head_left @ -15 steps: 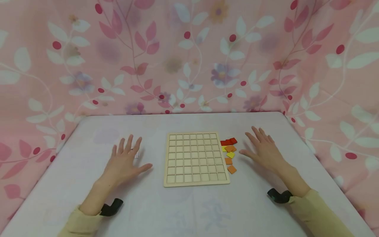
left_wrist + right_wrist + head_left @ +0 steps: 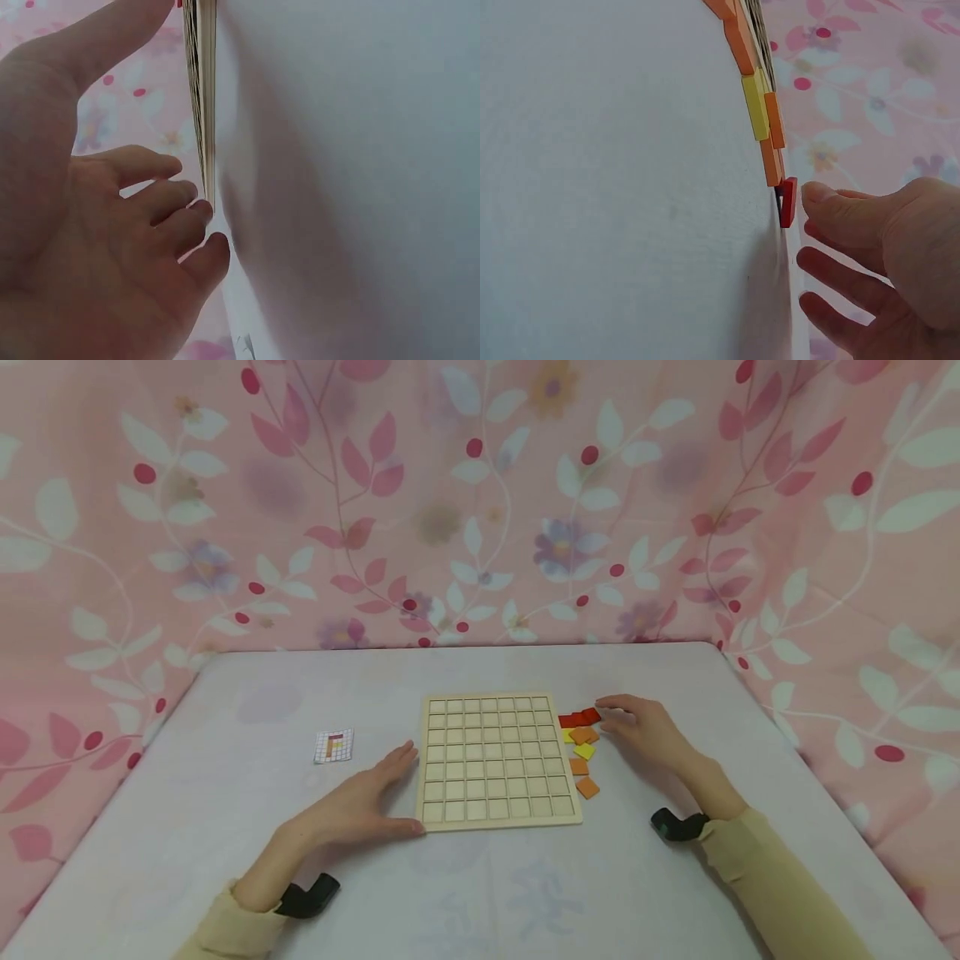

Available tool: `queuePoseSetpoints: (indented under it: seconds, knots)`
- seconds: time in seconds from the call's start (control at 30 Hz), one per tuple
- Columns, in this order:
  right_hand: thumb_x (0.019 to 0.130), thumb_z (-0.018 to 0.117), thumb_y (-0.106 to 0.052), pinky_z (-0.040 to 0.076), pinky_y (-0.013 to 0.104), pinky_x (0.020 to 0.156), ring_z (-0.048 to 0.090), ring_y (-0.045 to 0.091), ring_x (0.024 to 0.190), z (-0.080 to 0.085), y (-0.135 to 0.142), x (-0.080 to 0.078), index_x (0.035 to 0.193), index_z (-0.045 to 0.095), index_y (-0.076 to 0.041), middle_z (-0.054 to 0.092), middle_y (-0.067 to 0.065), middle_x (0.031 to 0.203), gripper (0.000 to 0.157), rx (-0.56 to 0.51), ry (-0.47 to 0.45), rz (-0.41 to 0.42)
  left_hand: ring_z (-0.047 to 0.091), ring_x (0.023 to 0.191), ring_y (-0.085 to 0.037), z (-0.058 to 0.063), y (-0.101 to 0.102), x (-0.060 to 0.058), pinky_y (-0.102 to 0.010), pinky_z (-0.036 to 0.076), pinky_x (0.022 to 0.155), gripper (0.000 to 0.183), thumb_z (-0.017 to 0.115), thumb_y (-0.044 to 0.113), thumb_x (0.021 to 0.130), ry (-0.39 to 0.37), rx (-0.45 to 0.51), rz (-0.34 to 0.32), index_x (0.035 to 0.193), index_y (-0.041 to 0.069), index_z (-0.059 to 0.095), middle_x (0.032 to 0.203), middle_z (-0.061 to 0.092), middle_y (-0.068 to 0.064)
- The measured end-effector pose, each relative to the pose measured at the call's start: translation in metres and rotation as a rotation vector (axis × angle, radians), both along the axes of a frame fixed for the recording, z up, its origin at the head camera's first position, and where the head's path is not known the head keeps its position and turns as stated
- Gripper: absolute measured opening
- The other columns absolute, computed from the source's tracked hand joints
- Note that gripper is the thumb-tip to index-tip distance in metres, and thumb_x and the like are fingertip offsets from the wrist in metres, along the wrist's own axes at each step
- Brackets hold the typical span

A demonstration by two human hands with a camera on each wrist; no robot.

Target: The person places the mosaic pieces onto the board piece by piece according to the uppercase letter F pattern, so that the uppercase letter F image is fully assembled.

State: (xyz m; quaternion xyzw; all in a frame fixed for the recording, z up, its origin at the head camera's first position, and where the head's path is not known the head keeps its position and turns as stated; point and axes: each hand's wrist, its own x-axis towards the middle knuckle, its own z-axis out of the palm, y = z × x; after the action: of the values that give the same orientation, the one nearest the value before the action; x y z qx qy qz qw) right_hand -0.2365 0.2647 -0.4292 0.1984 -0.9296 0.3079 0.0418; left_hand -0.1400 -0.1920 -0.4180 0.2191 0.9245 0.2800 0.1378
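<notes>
A pale wooden board (image 2: 497, 767) with a grid of square recesses lies flat on the table. My left hand (image 2: 351, 808) is at the board's left side, fingers extended, the thumb at its near-left corner. In the left wrist view the board (image 2: 202, 97) shows edge-on beyond the left hand (image 2: 127, 217). At the board's right edge lie red tiles (image 2: 592, 716), yellow tiles (image 2: 584, 751) and orange tiles (image 2: 588, 787). My right hand (image 2: 651, 733) is beside the red tiles, fingers loosely bent. In the right wrist view its thumb is close to a red tile (image 2: 788, 202), with a slight gap.
A small card (image 2: 333, 747) with a printed grid and a coloured pattern lies left of the board. White cloth covers the table (image 2: 480, 902). A pink floral curtain (image 2: 450, 510) hangs behind and at the sides.
My left hand has moved right to the board, uncovering the card. My right hand has moved left to the red tiles, its fingers drawing closer together.
</notes>
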Motion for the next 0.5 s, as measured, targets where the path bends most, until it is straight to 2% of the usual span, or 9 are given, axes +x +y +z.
queuePoseSetpoints:
  seconds: [0.07,0.2,0.5]
  knots:
    - [0.093,0.071,-0.012,0.046,0.057,0.104,0.059,0.035,0.119,-0.002,-0.001,-0.003,0.128,0.065,-0.004,0.068,0.015,0.125,0.036,-0.022,-0.04,-0.005,0.018,0.153,-0.026,-0.002,0.002,0.0,-0.051,0.025,0.121,0.108,0.078,0.058,0.079,-0.01,0.023,-0.019,0.159,0.009,0.025,0.168,0.017,-0.004]
    - [0.093,0.071,-0.012,0.047,0.055,0.103,0.06,0.032,0.117,-0.007,-0.002,-0.006,0.127,0.067,-0.007,0.068,0.013,0.125,0.034,-0.029,-0.059,-0.016,0.021,0.153,-0.022,-0.003,0.005,0.0,-0.047,0.025,0.121,0.103,0.079,0.053,0.08,-0.016,0.051,-0.035,0.159,0.012,0.027,0.167,0.02,-0.001]
    - [0.09,0.074,-0.009,0.049,0.051,0.097,0.061,0.029,0.108,-0.019,0.0,-0.008,0.113,0.074,-0.008,0.072,0.011,0.114,0.023,-0.061,0.037,-0.04,0.025,0.151,-0.022,-0.006,0.006,0.002,-0.046,0.026,0.121,0.101,0.081,0.048,0.08,-0.013,0.053,-0.021,0.159,0.012,0.028,0.165,0.025,0.0]
